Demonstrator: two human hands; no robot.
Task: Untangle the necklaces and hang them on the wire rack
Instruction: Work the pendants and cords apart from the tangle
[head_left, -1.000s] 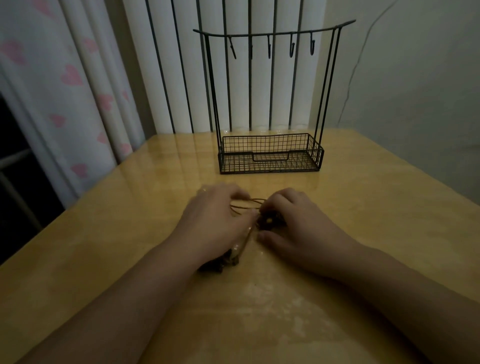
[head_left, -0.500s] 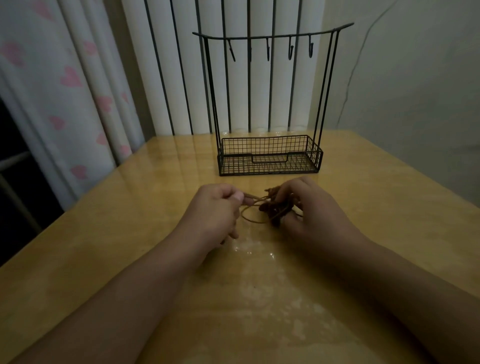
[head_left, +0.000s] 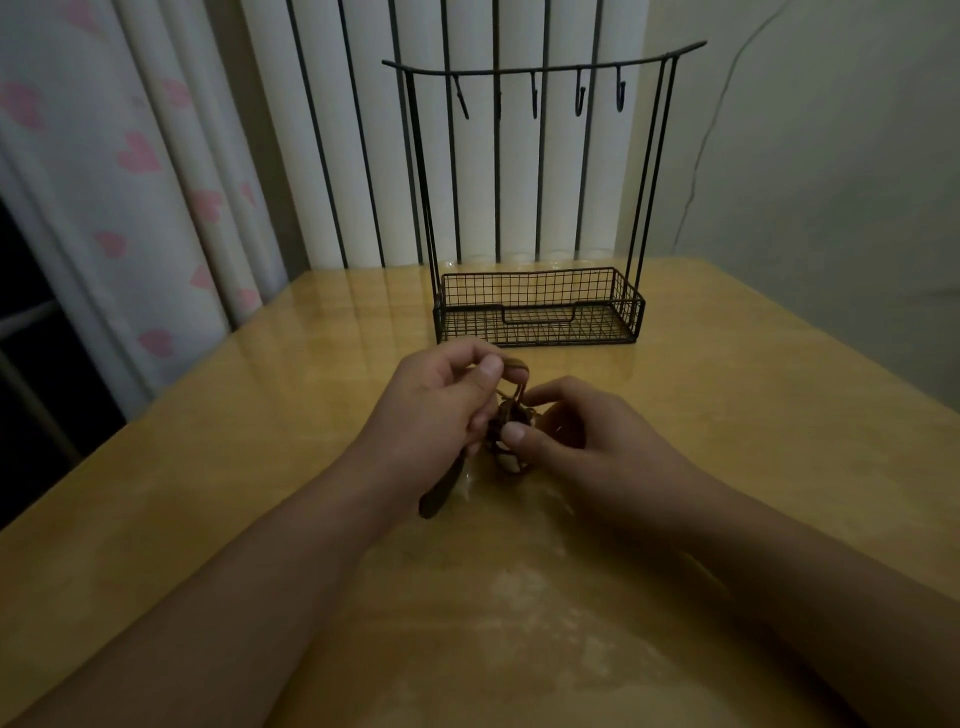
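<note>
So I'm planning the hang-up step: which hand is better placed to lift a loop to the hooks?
Probably the left hand: it pinches a cord loop of the necklaces raised toward the wire rack, while the right hand holds the knotted bundle lower down.

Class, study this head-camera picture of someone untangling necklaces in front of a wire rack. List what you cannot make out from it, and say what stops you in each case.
1. How many necklaces are in the bundle: dim light and both hands cover the knot.
2. Fingertips of the left hand and right hand: curled round the cords, partly hidden.
3. The dark strand's upper end: behind the left wrist.
4. Whether the wire rack basket holds anything small: too dark.
</note>
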